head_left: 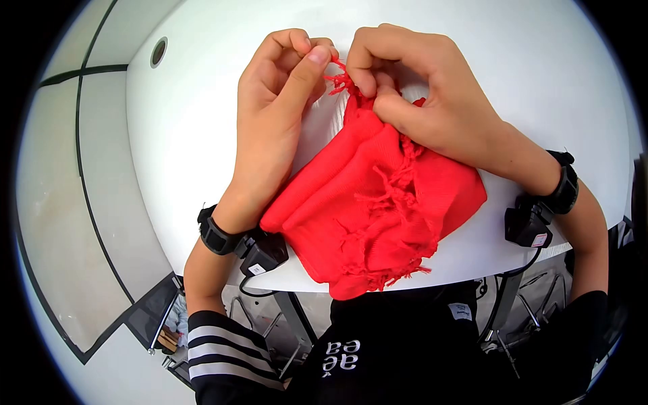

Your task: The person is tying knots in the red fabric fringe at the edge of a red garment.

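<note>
A red fringed scarf (337,196) lies bunched on the white table, its lower end hanging slightly over the near edge. Knotted tassels run down its middle and along the bottom. At the scarf's far end, my left hand (283,88) pinches a thin strand of the fringe between thumb and index finger. Close on its right, my right hand (425,88) has thumb and forefinger closed on the cloth at the base of that fringe. The curled fingers of my right hand hide part of the scarf's top.
The white table (202,121) curves around the scarf, with a round cable hole (158,52) at the far left. Black strapped devices with cables sit on both wrists, the left device (263,253) and the right device (528,223). Metal table legs show below the edge.
</note>
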`<state>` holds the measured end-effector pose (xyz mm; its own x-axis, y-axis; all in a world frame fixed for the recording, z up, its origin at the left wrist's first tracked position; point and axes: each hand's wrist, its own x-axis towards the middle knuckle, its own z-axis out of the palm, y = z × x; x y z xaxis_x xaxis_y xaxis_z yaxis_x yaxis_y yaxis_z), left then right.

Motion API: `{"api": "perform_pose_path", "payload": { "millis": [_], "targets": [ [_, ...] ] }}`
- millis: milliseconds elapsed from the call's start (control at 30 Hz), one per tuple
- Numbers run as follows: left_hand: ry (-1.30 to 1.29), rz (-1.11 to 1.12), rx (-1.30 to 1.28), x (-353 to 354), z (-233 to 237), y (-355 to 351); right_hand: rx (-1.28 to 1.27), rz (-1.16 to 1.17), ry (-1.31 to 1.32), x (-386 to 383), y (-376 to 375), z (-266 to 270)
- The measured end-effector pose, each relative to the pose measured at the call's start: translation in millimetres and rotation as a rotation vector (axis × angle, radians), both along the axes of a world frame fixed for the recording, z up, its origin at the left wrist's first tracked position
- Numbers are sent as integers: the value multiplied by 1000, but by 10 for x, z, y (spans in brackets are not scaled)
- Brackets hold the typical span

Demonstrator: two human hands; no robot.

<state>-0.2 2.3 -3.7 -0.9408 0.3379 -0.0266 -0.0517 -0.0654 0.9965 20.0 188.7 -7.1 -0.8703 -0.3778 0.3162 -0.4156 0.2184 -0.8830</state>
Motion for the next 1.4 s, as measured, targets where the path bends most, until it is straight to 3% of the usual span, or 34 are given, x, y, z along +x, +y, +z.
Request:
{"api": "perform_pose_path", "payload": {
  "millis": [167, 233, 267, 367, 467, 567, 700, 800, 867, 900, 967, 1167, 1267, 1400],
  "targets": [
    [-27, 12, -21, 7, 54, -2, 13, 8, -34, -6, 31, 25],
    [-77, -3, 38, 16, 75, 20, -122, -101, 35, -24, -10, 58],
    [-76, -3, 39, 19, 73, 24, -83, 27, -131, 0, 73, 187],
    [-22, -134, -4, 42, 65, 44, -298, 46, -225, -52, 71, 35],
    [126, -183, -183, 74, 57, 66, -304, 21, -127, -56, 57, -15],
    [126, -198, -164, 40, 25, 46, -284, -27, -274, -42, 84, 77],
    [101, -99, -28, 20, -10, 66, -371, -65, -148, -28, 46, 41],
    [56, -91, -4, 19, 15, 56, -343, -158, -364, 47, 2, 257],
    [56, -108, -7, 4, -3, 30, -136, -117, -231, 50, 2, 259],
    [57, -109, -7, 6, 0, 26, -136, -118, -230, 47, -10, 192],
    [87, -87, -82, 14, 10, 24, -164, -203, 14, 4, -32, -40],
    [145, -92, -140, 19, -7, 9, -13, -104, -28, -40, 41, 1],
    [130, -80, -150, 10, -3, 27, 6, -61, -75, -5, 46, 111],
    [117, -77, -146, -2, -29, 27, -199, -151, -404, -10, 35, 172]
  ]
}}
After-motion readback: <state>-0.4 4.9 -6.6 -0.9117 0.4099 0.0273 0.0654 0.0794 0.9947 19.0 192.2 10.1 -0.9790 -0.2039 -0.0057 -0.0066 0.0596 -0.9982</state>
